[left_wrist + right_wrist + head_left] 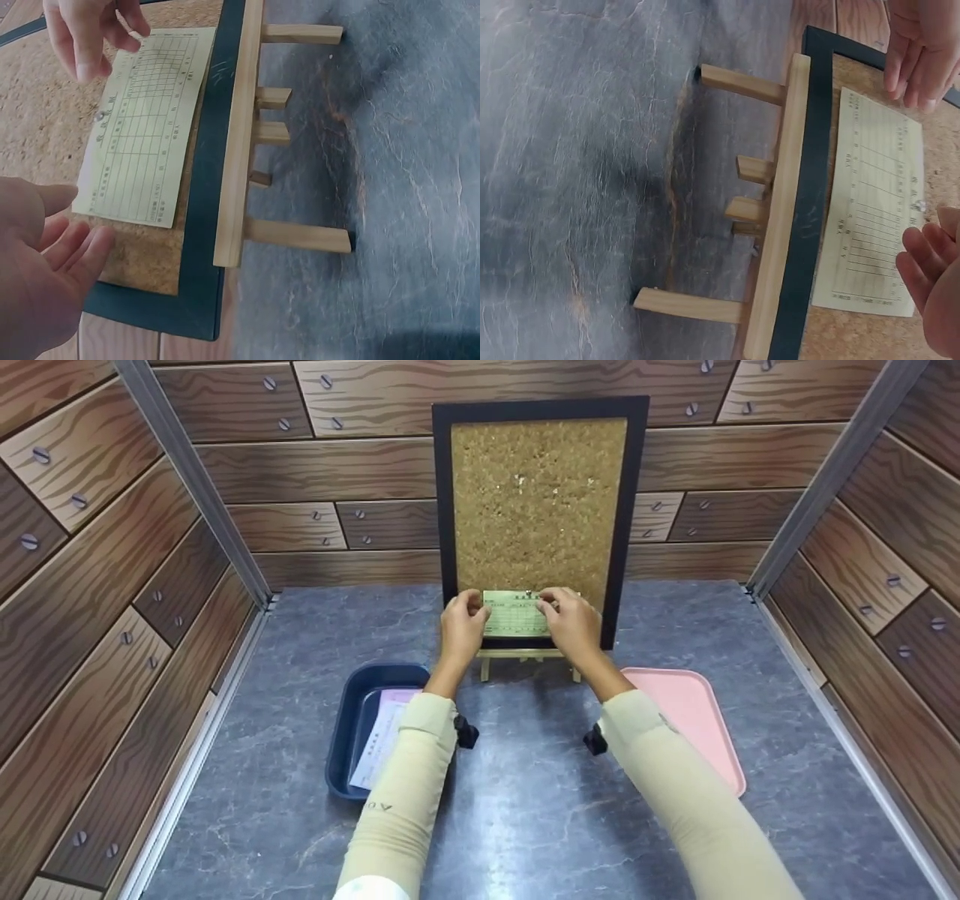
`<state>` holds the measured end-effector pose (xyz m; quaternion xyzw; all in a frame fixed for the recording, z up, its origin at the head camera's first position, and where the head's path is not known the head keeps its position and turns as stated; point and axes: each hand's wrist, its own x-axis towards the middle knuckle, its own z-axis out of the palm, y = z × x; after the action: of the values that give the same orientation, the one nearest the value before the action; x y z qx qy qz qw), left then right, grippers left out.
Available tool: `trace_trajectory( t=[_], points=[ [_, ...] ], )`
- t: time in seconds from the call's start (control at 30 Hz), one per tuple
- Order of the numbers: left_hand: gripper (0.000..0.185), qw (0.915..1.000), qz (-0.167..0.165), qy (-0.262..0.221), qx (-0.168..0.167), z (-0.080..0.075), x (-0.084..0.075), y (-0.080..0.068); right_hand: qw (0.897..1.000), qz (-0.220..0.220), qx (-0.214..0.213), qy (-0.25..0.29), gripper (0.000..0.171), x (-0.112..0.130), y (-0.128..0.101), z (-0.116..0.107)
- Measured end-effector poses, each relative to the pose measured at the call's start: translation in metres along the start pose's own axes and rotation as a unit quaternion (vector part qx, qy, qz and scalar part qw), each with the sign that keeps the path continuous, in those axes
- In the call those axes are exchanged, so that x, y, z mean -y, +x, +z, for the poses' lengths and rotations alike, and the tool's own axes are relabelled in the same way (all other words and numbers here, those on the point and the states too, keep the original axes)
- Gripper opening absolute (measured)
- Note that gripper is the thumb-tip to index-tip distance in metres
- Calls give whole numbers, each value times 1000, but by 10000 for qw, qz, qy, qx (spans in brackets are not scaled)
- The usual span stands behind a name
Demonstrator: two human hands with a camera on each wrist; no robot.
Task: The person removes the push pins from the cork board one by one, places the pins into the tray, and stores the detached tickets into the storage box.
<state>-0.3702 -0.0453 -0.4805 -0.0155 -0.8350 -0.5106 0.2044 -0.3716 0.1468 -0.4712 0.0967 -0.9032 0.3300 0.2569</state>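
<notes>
Both hands work at the lower edge of the cork board (538, 502), with the green slip (514, 613) between them. The left hand (463, 624) sits at the slip's left end; the left wrist view shows its fingers (71, 247) straight and loosely spread, just beside the paper's edge and holding nothing. The right hand (570, 622) sits at the slip's right end with its fingers lightly curled near the top corner; from the wrist views its fingertips look to be touching or just off the paper, and I cannot tell which, though it pinches nothing.

The slip lies flat against the cork near the bottom of the frame, and a small metal pin (98, 115) shows at the middle of its top edge (only its head is visible). So the pinning of this slip seems done, or all but done; letting go and checking that it holds looks like what is left for it.

The board stands on a small wooden easel (527, 658) at the far middle of the desk (525, 825). Near left is a blue tray (352, 718) with paper (379, 735) in it, so more sheets may remain. Near right is a pink tray (694, 712).

Count: one board, one easel, one pinned slip, one pin, two trays; how many sheets lie in the blue tray I cannot tell.
</notes>
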Motion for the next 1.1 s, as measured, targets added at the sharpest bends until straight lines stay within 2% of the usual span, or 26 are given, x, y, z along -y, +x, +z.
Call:
trace_trajectory(
  t=[0.2,0.43,0.6,0.87,1.1],
  points=[
    [27,9997,-111,-159,-172,5,1,3,9999,69,65,-86,20,0,5,8],
    [26,9991,-232,-347,-41,6,-3,5,9997,47,-5,-241,19,-1,8,15],
    [25,9984,-251,-504,-89,7,-2,5,9993,132,-94,-339,19,0,7,20],
    [23,9974,-323,-612,-208,8,-2,5,9992,316,-113,-201,19,5,8,24],
    [20,9974,-376,-593,-161,10,-1,7,9989,455,-135,-62,15,6,11,27]
  ],
)
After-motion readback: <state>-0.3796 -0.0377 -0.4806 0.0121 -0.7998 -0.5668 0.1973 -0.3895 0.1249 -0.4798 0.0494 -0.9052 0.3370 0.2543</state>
